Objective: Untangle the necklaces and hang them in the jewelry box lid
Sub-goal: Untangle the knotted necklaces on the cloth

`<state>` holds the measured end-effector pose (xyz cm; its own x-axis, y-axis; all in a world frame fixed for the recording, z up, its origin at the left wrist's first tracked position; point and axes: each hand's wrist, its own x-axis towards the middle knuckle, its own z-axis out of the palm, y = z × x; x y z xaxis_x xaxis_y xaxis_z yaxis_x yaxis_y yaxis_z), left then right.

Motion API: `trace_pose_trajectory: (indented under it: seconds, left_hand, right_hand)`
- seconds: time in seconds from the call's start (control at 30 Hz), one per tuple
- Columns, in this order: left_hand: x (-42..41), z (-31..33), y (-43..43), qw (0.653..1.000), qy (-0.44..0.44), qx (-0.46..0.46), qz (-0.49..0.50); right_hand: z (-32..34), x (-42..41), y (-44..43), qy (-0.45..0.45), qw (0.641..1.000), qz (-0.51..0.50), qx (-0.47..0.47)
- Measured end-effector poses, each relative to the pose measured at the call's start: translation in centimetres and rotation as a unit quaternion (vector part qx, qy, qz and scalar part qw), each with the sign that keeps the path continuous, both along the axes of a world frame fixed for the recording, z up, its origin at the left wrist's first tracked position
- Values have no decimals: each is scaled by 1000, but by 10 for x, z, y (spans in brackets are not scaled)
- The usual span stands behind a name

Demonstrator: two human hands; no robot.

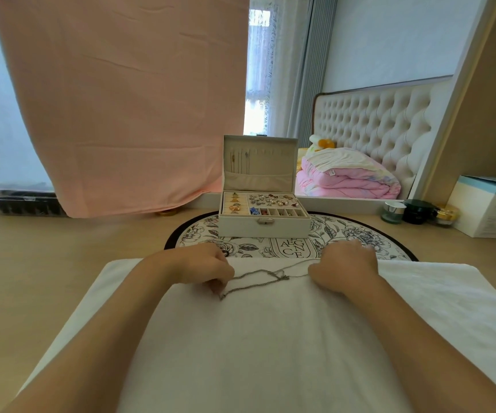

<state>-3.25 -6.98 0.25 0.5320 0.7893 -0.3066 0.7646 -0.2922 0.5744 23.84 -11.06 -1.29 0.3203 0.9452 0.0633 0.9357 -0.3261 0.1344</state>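
Pulling the two ends apart too hard looks like the main danger here: the necklaces (258, 280) are fine silver chains crossed in a small knot. Tension from both sides would likely cinch that knot tighter or snap a link rather than free it. A second risk is that a loose loop snags in the pile of the white towel (270, 353) underneath, or that a thin strand slips from the fingertips and drops back into the tangle. The left hand (205, 265) has its fingers curled down and pinches the chain at its fingertips, where the strands bend into a low point just below it on its inner side. The right hand (345, 263) is likewise curled, knuckles up, and appears to nip the far end of the chain beside its thumb, though the exact contact is hard to make out. The strands stretch between the two hands and lie on the towel, with the knot closer to the right one. The jewelry box (264, 225) stands beyond both hands, well apart from them. Its lid (260, 162) is upright, with a few chains hanging at its left side.
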Motion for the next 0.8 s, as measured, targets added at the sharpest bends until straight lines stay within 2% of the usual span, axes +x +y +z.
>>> trace_pose_trajectory:
  seconds: [0.03, 0.1, 0.17, 0.2, 0.33, 0.4, 0.47, 0.53, 0.57, 0.63, 0.73, 0.8]
  left_hand:
    - [3, -2, -1, 999, 12, 32, 0]
    - [14, -8, -2, 989, 11, 147, 0]
    - [30, -19, -3, 969, -23, 245, -8]
    - [36, -24, -3, 962, -25, 272, -19]
    - [50, -38, 5, 949, -13, 314, -18]
    - [50, -39, 5, 955, -89, 281, 38]
    - [47, -34, 4, 950, -244, 153, 118]
    - [43, -29, 5, 921, -349, 42, 166]
    - [41, -27, 4, 917, -355, 27, 179]
    - [35, -23, 6, 934, -289, 83, 191]
    - [28, -20, 7, 951, -95, 231, 183]
    - [24, -17, 7, 946, -32, 261, 188]
  right_hand:
    - [0, -3, 1, -13, 999, 31, 29]
    - [-3, -9, 4, 71, 983, 137, 97]
    - [-11, -12, 8, 184, 948, 244, 85]
    - [-15, -14, 11, 196, 939, 273, 64]
    - [-18, -13, 18, 223, 928, 289, 78]
    - [-18, -11, 17, 247, 925, 276, 84]
    - [-19, -9, 15, 308, 915, 245, 90]
    - [-17, -7, 14, 421, 876, 214, 98]
    - [-15, -7, 14, 469, 854, 203, 100]
    - [-13, -3, 14, 490, 843, 190, 117]
    - [-15, 6, 15, 411, 882, 166, 161]
    - [-15, 12, 13, 371, 897, 151, 188]
